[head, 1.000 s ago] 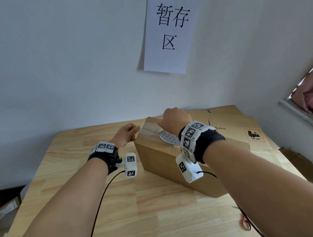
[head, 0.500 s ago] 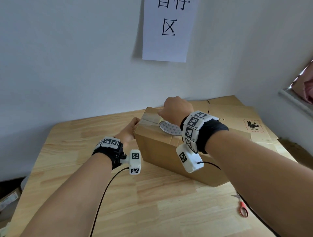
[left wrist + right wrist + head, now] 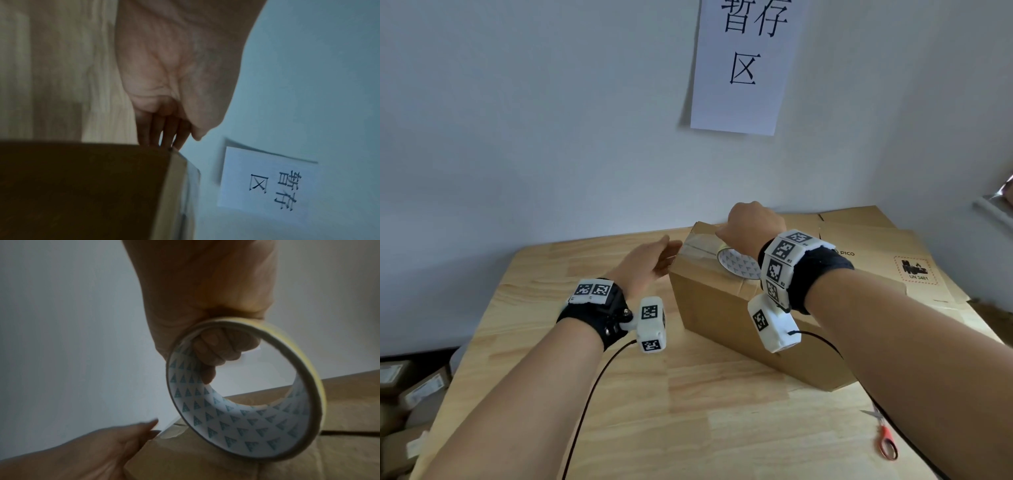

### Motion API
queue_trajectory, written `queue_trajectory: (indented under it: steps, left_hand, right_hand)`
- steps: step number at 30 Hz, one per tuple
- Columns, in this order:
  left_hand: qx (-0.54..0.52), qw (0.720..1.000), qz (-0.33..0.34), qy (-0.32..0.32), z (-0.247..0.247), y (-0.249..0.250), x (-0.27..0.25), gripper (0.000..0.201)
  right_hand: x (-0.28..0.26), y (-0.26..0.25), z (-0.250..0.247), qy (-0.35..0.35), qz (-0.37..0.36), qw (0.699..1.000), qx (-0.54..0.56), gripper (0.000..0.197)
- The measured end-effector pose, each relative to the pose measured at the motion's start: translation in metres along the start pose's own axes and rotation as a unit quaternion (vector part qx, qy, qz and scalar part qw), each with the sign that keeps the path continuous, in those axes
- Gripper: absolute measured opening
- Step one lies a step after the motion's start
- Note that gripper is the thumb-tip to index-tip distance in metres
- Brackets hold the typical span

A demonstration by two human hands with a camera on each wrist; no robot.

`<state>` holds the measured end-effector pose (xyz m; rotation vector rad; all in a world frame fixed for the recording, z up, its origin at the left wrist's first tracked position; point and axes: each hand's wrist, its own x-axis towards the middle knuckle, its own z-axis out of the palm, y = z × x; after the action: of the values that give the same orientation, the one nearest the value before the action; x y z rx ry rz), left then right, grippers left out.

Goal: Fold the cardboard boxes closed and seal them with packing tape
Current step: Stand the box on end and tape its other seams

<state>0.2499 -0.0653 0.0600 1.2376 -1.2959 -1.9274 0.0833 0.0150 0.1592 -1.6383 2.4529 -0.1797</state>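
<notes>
A closed cardboard box [image 3: 726,308] stands on the wooden table [image 3: 705,418] with clear tape laid along its top. My right hand [image 3: 751,222] grips a roll of packing tape [image 3: 739,265] with a white patterned core just above the box top; my fingers curl through the ring [image 3: 218,352]. My left hand [image 3: 654,260] is flat with straight fingers at the box's left end, its fingertips [image 3: 164,138] at the upper edge. In the right wrist view the roll [image 3: 246,417] hangs over the box [image 3: 308,451] and the left hand [image 3: 98,449] lies at its end.
Flattened cardboard boxes [image 3: 887,260] lie at the back right of the table. Orange-handled scissors [image 3: 885,440] rest near the front right edge. A paper sign [image 3: 743,65] hangs on the wall. Small boxes [image 3: 407,394] sit on the floor at the left.
My left hand opened from a loose curl and moved right against the box's left end. My right hand kept the tape roll above the box top.
</notes>
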Motion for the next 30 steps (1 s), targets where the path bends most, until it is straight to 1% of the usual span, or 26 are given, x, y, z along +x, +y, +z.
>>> queue_trajectory:
  steps: [1,2,6,9,10,11,12,13,14,15,17,18,19,20,21,22,24,25,28,30]
  left_hand:
    - [-0.015,1.0,-0.013,-0.015,0.006,0.0,-0.004,0.042]
    - [-0.007,0.999,-0.021,-0.025,0.011,-0.001,-0.006,0.048]
    - [0.057,0.997,-0.032,-0.026,0.018,-0.002,-0.01,0.064]
    - [0.171,0.984,-0.034,-0.038,0.019,0.01,-0.007,0.076]
    - [0.224,0.974,-0.017,-0.043,0.02,0.014,-0.007,0.078]
    - [0.284,0.957,0.009,-0.066,0.02,0.02,-0.006,0.081]
    - [0.349,0.93,0.045,-0.105,0.02,0.025,-0.006,0.08]
    - [0.424,0.891,0.078,-0.145,0.02,0.032,-0.007,0.08]
    - [0.502,0.842,0.101,-0.172,0.019,0.038,-0.008,0.088]
    - [0.576,0.787,0.114,-0.192,0.018,0.043,-0.007,0.099]
    - [0.7,0.677,0.103,-0.201,0.019,0.051,-0.007,0.117]
    - [0.741,0.635,0.096,-0.198,0.02,0.053,-0.005,0.122]
    - [0.766,0.606,0.094,-0.195,0.023,0.056,-0.005,0.126]
    - [0.781,0.588,0.092,-0.192,0.026,0.058,-0.004,0.129]
    - [0.787,0.579,0.093,-0.191,0.03,0.06,-0.002,0.13]
    - [0.787,0.579,0.089,-0.194,0.032,0.062,0.0,0.131]
    - [0.781,0.586,0.076,-0.201,0.033,0.063,0.003,0.133]
    - [0.777,0.592,0.073,-0.203,0.033,0.063,0.004,0.133]
    - [0.751,0.625,0.073,-0.202,0.031,0.06,0.004,0.133]
    - [0.736,0.639,0.076,-0.208,0.031,0.061,0.005,0.133]
  right_hand:
    - [0.0,0.0,-0.001,-0.001,-0.001,1.0,0.001,0.027]
    - [0.0,0.001,-0.001,-0.001,-0.001,1.0,0.002,0.028]
    - [-0.001,0.001,-0.002,-0.002,0.0,1.0,0.002,0.029]
    - [-0.003,0.001,-0.004,-0.002,-0.002,1.0,0.0,0.028]
    - [-0.003,0.001,-0.005,-0.003,-0.002,1.0,0.0,0.028]
    - [-0.004,0.001,-0.005,-0.005,-0.002,1.0,-0.001,0.028]
    - [-0.004,0.001,-0.006,-0.007,-0.002,1.0,-0.004,0.027]
    - [-0.005,0.001,-0.006,-0.009,-0.002,1.0,-0.008,0.027]
    - [-0.005,0.002,-0.006,-0.011,-0.002,1.0,-0.009,0.026]
    - [-0.006,0.002,-0.005,-0.015,-0.004,1.0,-0.01,0.027]
    - [-0.006,0.002,-0.005,-0.021,-0.006,1.0,-0.008,0.03]
    - [-0.006,0.002,-0.006,-0.022,-0.006,1.0,-0.008,0.03]
    - [-0.005,0.002,-0.006,-0.021,-0.007,1.0,-0.009,0.03]
    - [-0.004,0.002,-0.005,-0.018,-0.009,1.0,-0.01,0.03]
    - [-0.003,0.002,-0.005,-0.015,-0.01,1.0,-0.011,0.029]
    - [-0.002,0.002,-0.005,-0.015,-0.01,1.0,-0.012,0.029]
    - [0.001,0.002,-0.004,-0.015,-0.01,1.0,-0.014,0.03]
    - [0.002,0.003,-0.004,-0.015,-0.011,1.0,-0.014,0.031]
    - [0.003,0.003,-0.004,-0.014,-0.012,1.0,-0.018,0.031]
    - [0.003,0.003,-0.005,-0.013,-0.012,1.0,-0.024,0.031]
